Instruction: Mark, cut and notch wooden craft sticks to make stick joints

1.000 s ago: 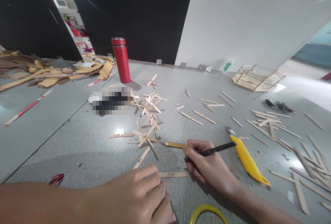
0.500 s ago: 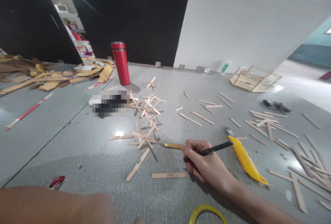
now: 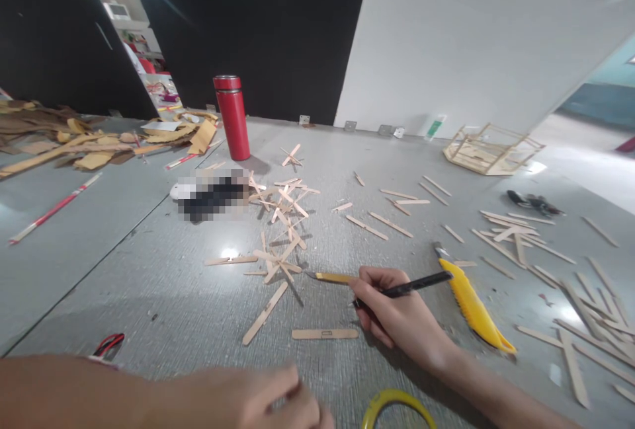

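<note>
Gripping black pen [image 3: 411, 287] — right fingers [image 3: 371, 283] closed; left fingers [image 3: 278, 384] curled, hold unclear; red flask [image 3: 233, 121] capped

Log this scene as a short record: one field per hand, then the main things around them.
Right hand: fingers closed on a black pen
Left hand: at the lower frame edge, blurred, grip unclear; nearest the flat wooden stick
Right of the pen: yellow utility knife
Near edge: yellow tape ring
Far side: red flask, stick frame
Underneath: grey surface, many loose sticks
</note>
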Demonstrator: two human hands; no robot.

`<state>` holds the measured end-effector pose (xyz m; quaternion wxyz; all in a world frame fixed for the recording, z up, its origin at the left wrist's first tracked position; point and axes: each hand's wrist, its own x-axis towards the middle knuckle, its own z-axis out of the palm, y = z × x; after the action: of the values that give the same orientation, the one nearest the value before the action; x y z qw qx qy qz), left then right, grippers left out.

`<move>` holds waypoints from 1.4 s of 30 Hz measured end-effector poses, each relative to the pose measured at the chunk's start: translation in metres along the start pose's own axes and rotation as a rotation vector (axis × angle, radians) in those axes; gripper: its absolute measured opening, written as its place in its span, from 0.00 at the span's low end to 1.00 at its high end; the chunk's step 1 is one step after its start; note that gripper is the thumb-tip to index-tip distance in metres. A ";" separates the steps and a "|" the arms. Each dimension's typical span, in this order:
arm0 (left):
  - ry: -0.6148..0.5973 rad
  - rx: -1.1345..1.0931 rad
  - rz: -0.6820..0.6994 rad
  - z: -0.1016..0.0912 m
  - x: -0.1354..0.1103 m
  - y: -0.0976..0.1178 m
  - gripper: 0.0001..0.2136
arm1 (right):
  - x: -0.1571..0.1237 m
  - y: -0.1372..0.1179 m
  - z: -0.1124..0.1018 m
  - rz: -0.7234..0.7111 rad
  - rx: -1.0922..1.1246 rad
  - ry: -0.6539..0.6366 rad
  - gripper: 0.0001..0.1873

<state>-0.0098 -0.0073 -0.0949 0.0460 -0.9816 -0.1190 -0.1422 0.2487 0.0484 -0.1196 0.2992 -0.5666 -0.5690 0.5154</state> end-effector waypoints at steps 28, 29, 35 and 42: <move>-0.104 0.078 -0.122 0.021 0.016 0.003 0.14 | -0.016 0.013 0.026 -0.098 -0.205 -0.078 0.23; -0.104 0.081 -0.122 0.021 0.016 0.003 0.14 | -0.016 0.013 0.027 -0.101 -0.209 -0.075 0.24; -0.094 0.081 -0.129 0.023 0.016 0.003 0.14 | -0.016 0.011 0.027 -0.154 -0.273 -0.059 0.23; -0.066 0.071 -0.128 0.026 0.015 0.002 0.14 | -0.013 0.002 0.025 -0.270 -0.391 -0.029 0.23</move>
<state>0.0120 -0.0031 -0.1152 0.0674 -0.9738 -0.1881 -0.1081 0.2284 0.0298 -0.1252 0.2419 -0.5250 -0.7328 0.3589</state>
